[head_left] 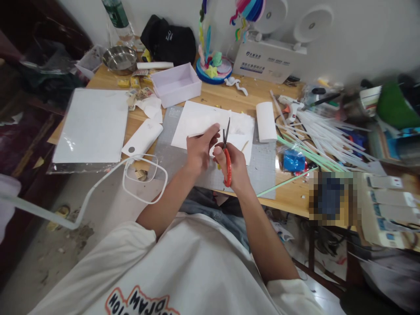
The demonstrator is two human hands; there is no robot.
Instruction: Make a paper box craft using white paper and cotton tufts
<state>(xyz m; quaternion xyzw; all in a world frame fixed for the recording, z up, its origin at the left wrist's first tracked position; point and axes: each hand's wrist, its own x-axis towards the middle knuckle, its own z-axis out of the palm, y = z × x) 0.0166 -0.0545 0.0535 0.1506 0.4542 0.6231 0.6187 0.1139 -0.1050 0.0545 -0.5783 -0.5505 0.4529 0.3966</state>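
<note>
Red-handled scissors (227, 168) are held in my right hand (236, 166), with their dark blades pointing up and away from me and slightly apart. Just left of the blades, my left hand (200, 151) has its thumb and fingers brought together; whatever they hold is too small to make out. Both hands are above white paper sheets (193, 118), which lie on a grey cutting mat (167, 148). A thin tan strip (245, 145) rests on the paper to the right of the scissors.
Around the mat on the wooden table (206, 92) are a lilac box (177, 85), a white power bank (143, 136) with a looping cable, a white paper roll (266, 122), a glue gun (292, 108), many white sticks (323, 131) and a blue packet (294, 160).
</note>
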